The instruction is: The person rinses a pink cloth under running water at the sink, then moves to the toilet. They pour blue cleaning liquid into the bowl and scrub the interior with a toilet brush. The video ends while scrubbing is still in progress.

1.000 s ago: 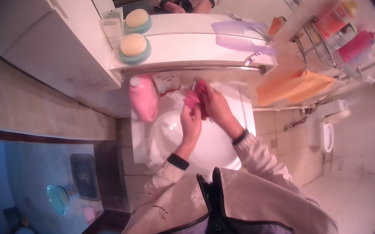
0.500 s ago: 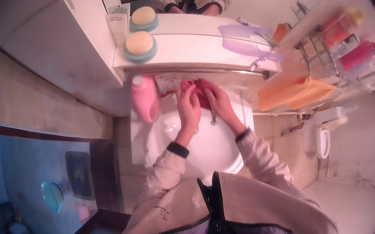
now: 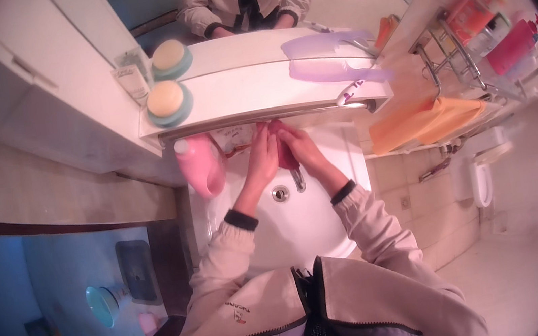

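Note:
Over the white washbasin [image 3: 304, 231] both my hands meet just below the shelf edge. My left hand [image 3: 263, 155] and my right hand [image 3: 300, 147] close around a dark pink cloth [image 3: 283, 146] held between them, right above the chrome tap [image 3: 298, 179]. The drain [image 3: 280, 194] shows in the basin below my left wrist. Most of the cloth is hidden by my fingers.
A pink bottle [image 3: 201, 167] stands at the basin's left rim. The white shelf [image 3: 259, 94] above carries a round soap dish [image 3: 166, 102] and a purple comb [image 3: 331, 71]. An orange towel [image 3: 426, 121] hangs at right under a wire rack [image 3: 464, 47] of bottles. The mirror shows my reflection.
The view has shifted so basin and shelf sit lower in the picture. My hands stay together on the pink cloth at the tap, drawn a little closer to each other.

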The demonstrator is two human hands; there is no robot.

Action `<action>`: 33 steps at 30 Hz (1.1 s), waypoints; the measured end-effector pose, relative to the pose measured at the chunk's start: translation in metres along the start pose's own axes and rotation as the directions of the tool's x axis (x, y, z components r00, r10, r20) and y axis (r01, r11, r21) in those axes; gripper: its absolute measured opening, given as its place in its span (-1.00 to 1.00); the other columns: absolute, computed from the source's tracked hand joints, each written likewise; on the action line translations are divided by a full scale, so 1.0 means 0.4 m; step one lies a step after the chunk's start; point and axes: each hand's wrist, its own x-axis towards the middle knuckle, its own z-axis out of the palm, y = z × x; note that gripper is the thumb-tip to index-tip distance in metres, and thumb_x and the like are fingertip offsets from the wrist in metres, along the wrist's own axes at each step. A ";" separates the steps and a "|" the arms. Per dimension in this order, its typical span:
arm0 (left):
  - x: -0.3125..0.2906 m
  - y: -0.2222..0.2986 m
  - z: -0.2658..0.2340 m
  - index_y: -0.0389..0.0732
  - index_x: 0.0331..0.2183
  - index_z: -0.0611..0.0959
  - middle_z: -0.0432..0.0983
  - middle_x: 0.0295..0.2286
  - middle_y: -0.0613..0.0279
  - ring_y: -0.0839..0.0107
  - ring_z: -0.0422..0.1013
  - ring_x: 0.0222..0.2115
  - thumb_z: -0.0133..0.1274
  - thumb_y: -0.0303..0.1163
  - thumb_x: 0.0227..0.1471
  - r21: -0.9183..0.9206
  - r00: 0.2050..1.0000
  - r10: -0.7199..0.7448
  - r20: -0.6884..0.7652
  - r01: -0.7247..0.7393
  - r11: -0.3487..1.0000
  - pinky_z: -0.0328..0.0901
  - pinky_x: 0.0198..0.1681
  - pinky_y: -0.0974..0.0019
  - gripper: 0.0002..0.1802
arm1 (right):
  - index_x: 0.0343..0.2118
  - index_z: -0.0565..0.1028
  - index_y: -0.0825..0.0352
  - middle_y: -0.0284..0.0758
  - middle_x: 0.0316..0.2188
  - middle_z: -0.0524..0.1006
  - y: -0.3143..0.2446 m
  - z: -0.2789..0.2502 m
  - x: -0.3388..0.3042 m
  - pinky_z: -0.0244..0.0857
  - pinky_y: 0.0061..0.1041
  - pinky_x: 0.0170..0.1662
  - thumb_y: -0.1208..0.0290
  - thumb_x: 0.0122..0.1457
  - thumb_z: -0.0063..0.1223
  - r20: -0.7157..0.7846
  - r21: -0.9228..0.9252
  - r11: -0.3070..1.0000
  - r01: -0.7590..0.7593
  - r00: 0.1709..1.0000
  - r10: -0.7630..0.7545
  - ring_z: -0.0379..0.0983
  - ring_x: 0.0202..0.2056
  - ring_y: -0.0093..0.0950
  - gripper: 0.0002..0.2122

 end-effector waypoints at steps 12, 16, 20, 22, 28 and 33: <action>0.113 -0.162 -0.032 -0.16 -0.34 0.56 0.50 -0.38 0.23 0.33 0.39 -0.26 -0.29 0.08 0.17 -0.005 0.633 -0.517 0.576 0.635 0.773 0.22 -0.11 0.04 -0.47 | -0.39 0.49 0.45 -0.13 -0.50 0.53 0.118 -0.014 0.215 0.43 -0.33 -0.44 0.17 0.31 -0.26 0.456 0.334 0.860 -0.386 0.865 0.211 0.50 -0.51 -0.30 -0.60; 0.078 -0.142 -0.010 -0.06 -0.28 0.57 0.46 -0.33 0.36 0.43 0.36 -0.25 -0.31 0.04 0.21 -0.123 0.650 -0.601 0.465 0.719 0.684 0.24 -0.09 0.04 -0.54 | -0.41 0.49 0.44 -0.16 -0.53 0.52 0.092 0.001 0.169 0.39 -0.39 -0.47 0.23 0.31 -0.31 0.329 0.400 0.834 -0.381 0.909 0.258 0.48 -0.52 -0.35 -0.61; 0.070 -0.082 -0.023 -0.13 -0.13 0.56 0.44 -0.30 0.35 0.51 0.33 -0.27 -0.36 -0.14 0.31 -0.236 0.708 -0.528 0.469 0.677 0.698 0.26 -0.12 0.35 -0.57 | -0.31 0.52 0.43 -0.23 -0.47 0.54 0.018 -0.004 0.088 0.37 -0.47 -0.43 0.27 0.28 -0.24 0.232 0.359 0.913 -0.194 0.966 0.114 0.47 -0.50 -0.43 -0.67; 0.069 -0.057 -0.036 -0.15 -0.14 0.56 0.44 -0.31 0.35 0.53 0.33 -0.29 -0.34 -0.09 0.31 -0.125 0.807 -0.417 0.419 0.506 0.853 0.27 -0.15 0.37 -0.56 | -0.25 0.55 0.39 -0.28 -0.43 0.55 0.004 -0.012 0.057 0.36 -0.50 -0.42 0.25 0.23 -0.15 0.146 0.378 0.924 -0.057 0.989 0.001 0.46 -0.49 -0.48 -0.69; 0.080 -0.063 -0.033 -0.30 -0.08 0.54 0.51 -0.22 0.12 0.33 0.39 -0.16 -0.31 0.05 0.24 -0.098 0.701 -0.529 0.478 0.642 0.761 0.23 -0.03 0.31 -0.38 | -0.22 0.50 0.46 -0.24 -0.42 0.54 0.084 -0.010 0.110 0.32 -0.55 -0.41 0.35 0.28 -0.21 0.133 0.427 0.873 -0.235 0.971 0.197 0.45 -0.45 -0.46 -0.72; 0.094 -0.067 -0.009 -0.32 -0.06 0.52 0.53 -0.28 0.11 0.34 0.42 -0.24 -0.31 0.04 0.25 -0.165 0.676 -0.561 0.477 0.696 0.698 0.28 -0.11 0.32 -0.38 | -0.21 0.53 0.42 -0.22 -0.41 0.54 0.119 -0.006 0.146 0.31 -0.49 -0.40 0.32 0.25 -0.21 0.280 0.260 0.955 -0.140 0.958 0.064 0.45 -0.46 -0.46 -0.70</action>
